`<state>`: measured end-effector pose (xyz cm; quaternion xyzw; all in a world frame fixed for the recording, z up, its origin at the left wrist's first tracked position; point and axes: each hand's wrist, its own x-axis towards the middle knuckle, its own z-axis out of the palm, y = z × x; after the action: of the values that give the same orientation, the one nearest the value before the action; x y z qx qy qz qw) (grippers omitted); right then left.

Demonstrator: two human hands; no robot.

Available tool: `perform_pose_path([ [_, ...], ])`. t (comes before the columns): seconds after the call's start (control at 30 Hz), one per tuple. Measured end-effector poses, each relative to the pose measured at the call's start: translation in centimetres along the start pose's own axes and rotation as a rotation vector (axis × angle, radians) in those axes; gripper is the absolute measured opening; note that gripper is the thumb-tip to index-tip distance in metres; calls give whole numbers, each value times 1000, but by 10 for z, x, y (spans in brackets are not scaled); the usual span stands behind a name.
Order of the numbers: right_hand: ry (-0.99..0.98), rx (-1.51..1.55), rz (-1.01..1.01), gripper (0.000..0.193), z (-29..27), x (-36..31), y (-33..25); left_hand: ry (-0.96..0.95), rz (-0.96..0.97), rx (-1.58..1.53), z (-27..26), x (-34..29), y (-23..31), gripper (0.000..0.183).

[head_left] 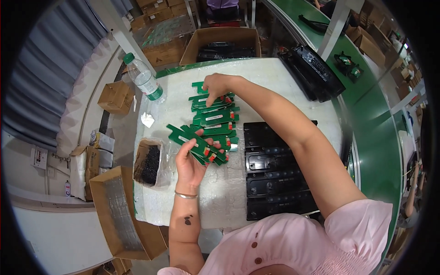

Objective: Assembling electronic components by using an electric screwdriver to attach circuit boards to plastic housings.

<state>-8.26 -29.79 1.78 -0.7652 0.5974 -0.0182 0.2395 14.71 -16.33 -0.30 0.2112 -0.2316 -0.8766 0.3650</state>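
Here the left hand (191, 161) has its grip clenched around a fanned bunch of green circuit boards (198, 146), held just above the white table (284, 75). At twelve o'clock from it, the right hand (215, 85) presses its fingertips down on the far end of a row of green boards (215, 117) lying on the table, grip loose and grasping nothing. Black plastic housings (275, 176) lie stacked at three o'clock, a box of black screws (149, 164) at nine o'clock, and a water bottle (144, 78) stands at eleven o'clock
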Motion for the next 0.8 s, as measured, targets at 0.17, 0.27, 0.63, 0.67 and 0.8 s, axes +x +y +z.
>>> perform_pose_path([
  [0.17, 196, -79, -72, 57, -7, -26, 8, -221, -23, 35, 4, 9, -2, 55],
  [0.27, 386, -50, -171, 49, -27, -80, -7, -90, 15, 7, 5, 8, 1, 62],
  [0.63, 495, -131, -87, 31, 45, -276, 32, 64, -63, -4, 58, 7, -30, 56],
  [0.67, 490, -148, -69, 31, 50, -278, 34, -96, -106, -72, 55, 11, -31, 52],
  [0.8, 483, -120, -42, 31, 57, -274, 35, 24, -158, -73, 66, 17, -46, 50],
])
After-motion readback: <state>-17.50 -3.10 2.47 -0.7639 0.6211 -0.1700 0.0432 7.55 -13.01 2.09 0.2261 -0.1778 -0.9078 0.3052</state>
